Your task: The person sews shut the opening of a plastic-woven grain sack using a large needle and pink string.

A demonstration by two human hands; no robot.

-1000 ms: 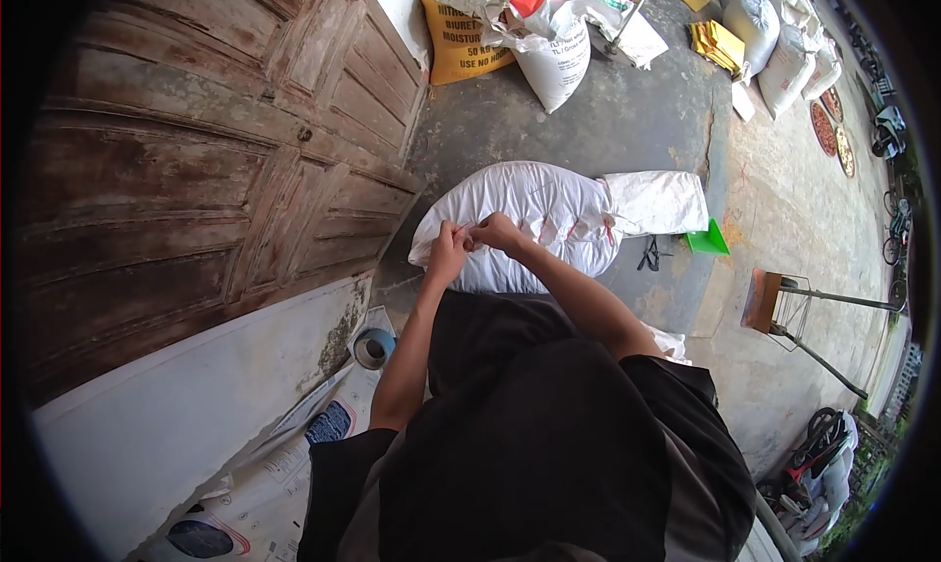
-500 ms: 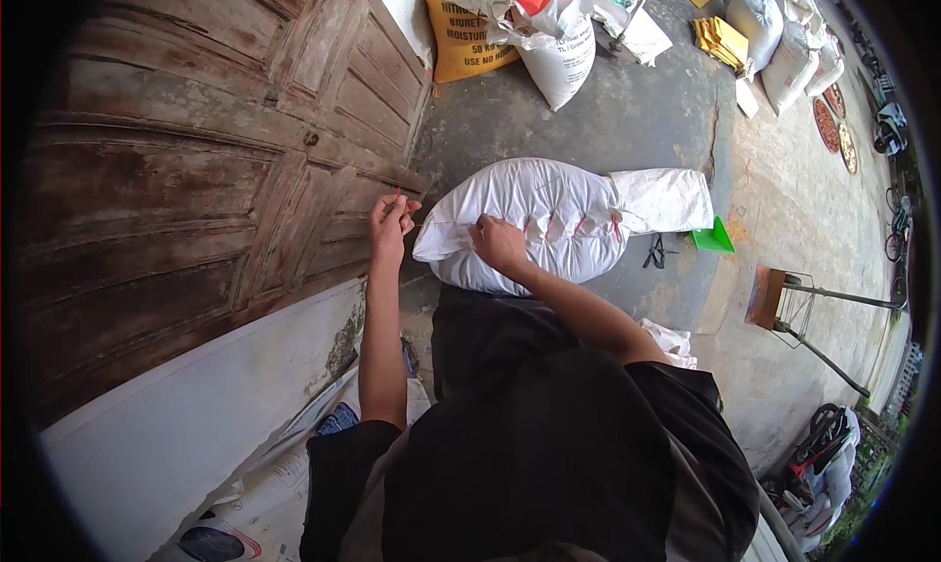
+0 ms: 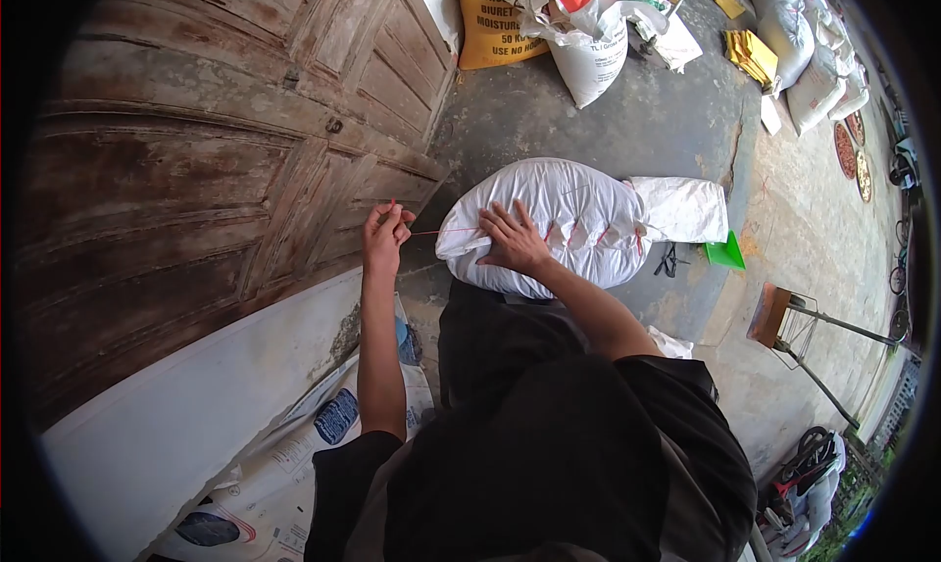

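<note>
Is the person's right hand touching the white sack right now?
Touching. The head view shows the right hand lying flat, fingers spread, on the white sack, with no gap between them.

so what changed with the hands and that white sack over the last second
The left hand left the seam and drew a thin red string taut leftward, toward the brown wooden door. The right hand stopped pinching and now lies flat, fingers spread, on the full white woven sack. The sack stayed where it lay.
</note>
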